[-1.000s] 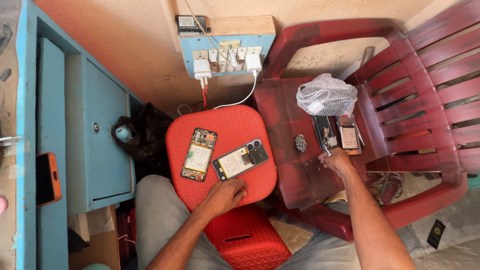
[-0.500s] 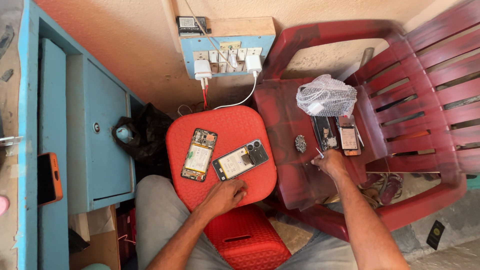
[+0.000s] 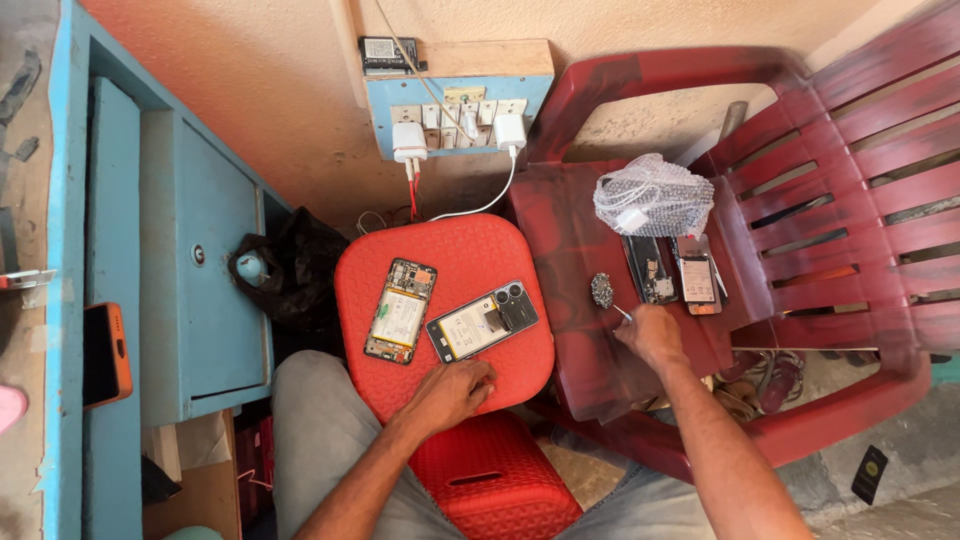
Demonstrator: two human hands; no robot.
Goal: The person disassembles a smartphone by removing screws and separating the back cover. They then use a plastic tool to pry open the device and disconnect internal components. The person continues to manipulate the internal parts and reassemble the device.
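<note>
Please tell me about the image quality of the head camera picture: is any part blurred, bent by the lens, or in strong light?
In the head view, the red stool and the two opened phones are sharp under soft, even daylight; the red chair is smeared toward the right edge; the blue cabinet leans and curves from wide-angle distortion; only faint shadows lie under the left hand and right hand.
</note>
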